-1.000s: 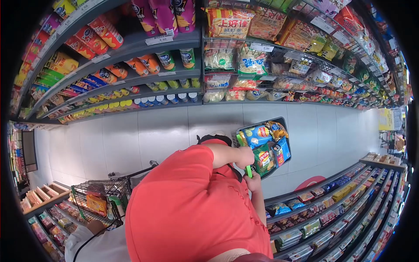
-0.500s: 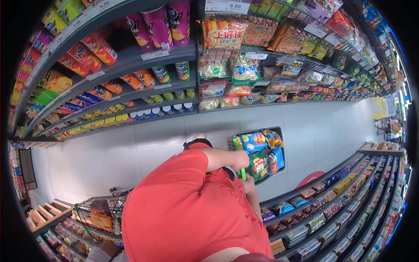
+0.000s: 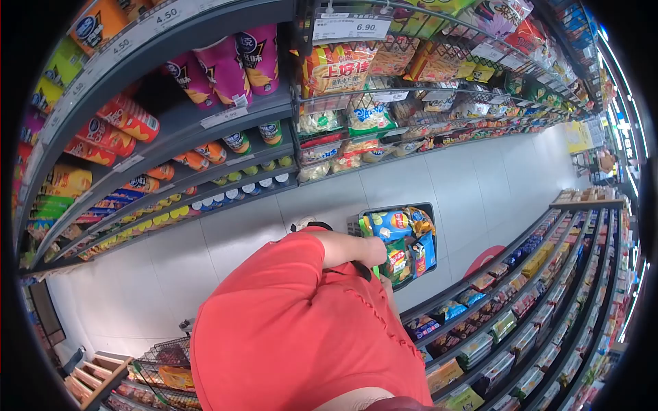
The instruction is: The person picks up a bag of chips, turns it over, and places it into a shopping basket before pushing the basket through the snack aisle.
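Note:
My left hand [image 3: 373, 251] is closed on the green handle [image 3: 375, 271] of a dark shopping cart [image 3: 436, 233]. Just below it in the view, my right hand [image 3: 388, 289] rests at the other end of the handle; its fingers are mostly hidden by my red sleeve and forearm. Inside the cart lie a blue chip bag [image 3: 391, 225], a green and red chip bag [image 3: 396, 262], a second blue bag [image 3: 425, 252] and a brown-orange bag [image 3: 421, 222].
Snack shelves [image 3: 267, 109] with purple cups [image 3: 259, 65] and bagged chips line my left. Low tiered racks [image 3: 521, 301] of packets run along my right. A wire cart [image 3: 168, 363] stands behind me. Pale tiled floor [image 3: 473, 185] stretches ahead.
The view has tilted a little, and the shelves on my left appear shifted left. Both hands stay at the cart's handle, with the same bags inside.

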`<state>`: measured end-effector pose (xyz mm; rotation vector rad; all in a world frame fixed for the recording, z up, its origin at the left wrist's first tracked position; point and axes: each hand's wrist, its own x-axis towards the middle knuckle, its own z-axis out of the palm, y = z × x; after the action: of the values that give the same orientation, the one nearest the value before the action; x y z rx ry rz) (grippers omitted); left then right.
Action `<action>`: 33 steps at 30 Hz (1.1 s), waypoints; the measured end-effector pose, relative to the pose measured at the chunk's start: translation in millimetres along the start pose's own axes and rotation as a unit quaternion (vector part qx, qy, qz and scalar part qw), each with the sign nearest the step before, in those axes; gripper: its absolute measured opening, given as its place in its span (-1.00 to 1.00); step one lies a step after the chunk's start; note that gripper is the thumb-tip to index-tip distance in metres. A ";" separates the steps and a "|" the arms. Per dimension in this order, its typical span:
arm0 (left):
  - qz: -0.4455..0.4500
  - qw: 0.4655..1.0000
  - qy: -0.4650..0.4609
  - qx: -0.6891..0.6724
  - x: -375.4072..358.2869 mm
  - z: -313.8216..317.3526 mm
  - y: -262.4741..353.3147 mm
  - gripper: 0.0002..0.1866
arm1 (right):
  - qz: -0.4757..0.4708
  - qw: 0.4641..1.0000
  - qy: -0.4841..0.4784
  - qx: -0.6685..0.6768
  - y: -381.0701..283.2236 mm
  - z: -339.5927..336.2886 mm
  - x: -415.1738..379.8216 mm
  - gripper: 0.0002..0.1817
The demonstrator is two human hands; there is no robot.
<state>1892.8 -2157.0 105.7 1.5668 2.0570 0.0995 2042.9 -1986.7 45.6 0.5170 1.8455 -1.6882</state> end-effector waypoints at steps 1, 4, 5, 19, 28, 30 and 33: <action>0.008 1.000 0.002 -0.002 -1.4 0.8 -4.0 -0.70 | 0.000 1.000 0.002 0.001 0.2 3.4 0.6 -0.80; 0.031 0.999 -0.005 0.012 -8.8 -1.4 -10.3 -0.72 | 0.003 1.000 0.009 0.001 -1.5 13.8 3.0 -0.78; 0.035 0.999 -0.004 0.013 -12.6 -3.0 -11.9 -0.72 | 0.004 1.000 0.010 0.000 -2.7 17.3 3.7 -0.78; 0.023 0.999 -0.034 -0.006 -17.7 14.8 -30.3 -0.74 | -0.012 1.000 0.028 0.001 -14.7 52.5 15.0 -0.73; -0.008 0.999 -0.022 -0.030 -39.8 4.7 -40.7 -0.75 | -0.039 0.979 0.055 -0.191 -67.5 61.1 9.3 -0.61; -0.033 0.998 -0.037 -0.034 -41.8 3.4 -44.0 -0.73 | -0.069 0.970 0.057 -0.228 -63.9 59.9 16.1 -0.61; -0.038 0.997 -0.058 -0.042 -43.3 -1.2 -47.9 -0.71 | -0.119 0.960 0.065 -0.243 -56.9 61.5 24.9 -0.59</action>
<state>1858.1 -2211.5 105.0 1.4093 1.9931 0.0630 1997.6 -2057.0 71.0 0.2084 2.3976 -1.2863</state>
